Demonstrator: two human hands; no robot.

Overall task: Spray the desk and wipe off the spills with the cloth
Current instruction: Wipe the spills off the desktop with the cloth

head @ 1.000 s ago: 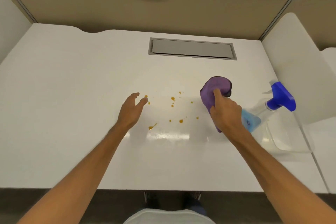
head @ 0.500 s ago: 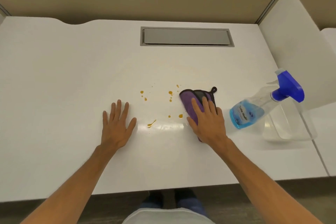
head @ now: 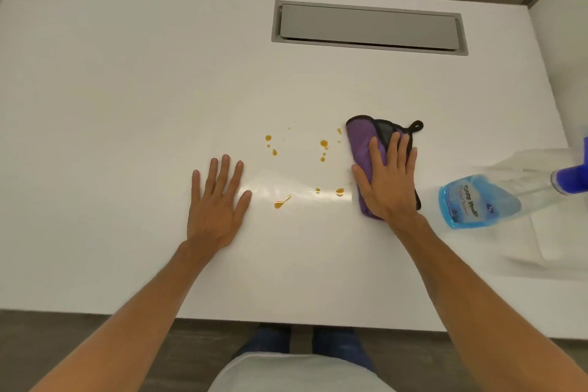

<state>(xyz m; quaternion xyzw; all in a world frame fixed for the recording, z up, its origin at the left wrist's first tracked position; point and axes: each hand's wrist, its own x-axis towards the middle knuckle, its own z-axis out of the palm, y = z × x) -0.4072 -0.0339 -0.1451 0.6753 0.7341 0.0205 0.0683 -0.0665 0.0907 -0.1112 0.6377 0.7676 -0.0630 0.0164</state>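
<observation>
The desk [head: 127, 105] is white, smooth and a bit shiny, with a bright strip of light on it near the middle. Small orange spills [head: 324, 144] sit on it as round drops, and one drop has a thin tail like a tadpole. They lie between the two hands.

The left hand [head: 216, 200] lies flat on the desk with its fingers spread wide, so its grip is open and it holds nothing. It is just left of the spills.

The right hand [head: 388, 181] lies flat on top of the cloth [head: 361, 140], fingers straight. Its grip is open too; it presses down on the cloth and does not wrap around it. The cloth is soft and fuzzy, purple with a dark edge, and folded over. A little black loop sticks out at its far right corner. The cloth sits on the desk just right of the spills, and its left edge is very near the closest drops.

The spray bottle [head: 477, 200] is on the right, near the cloth but apart from it. It is clear plastic, tipped over at a slant, with blue liquid pooled at its round bottom and a blue top. It looks a bit blurry.

A long flat grey flap [head: 369, 27] is set into the desk at the back.
</observation>
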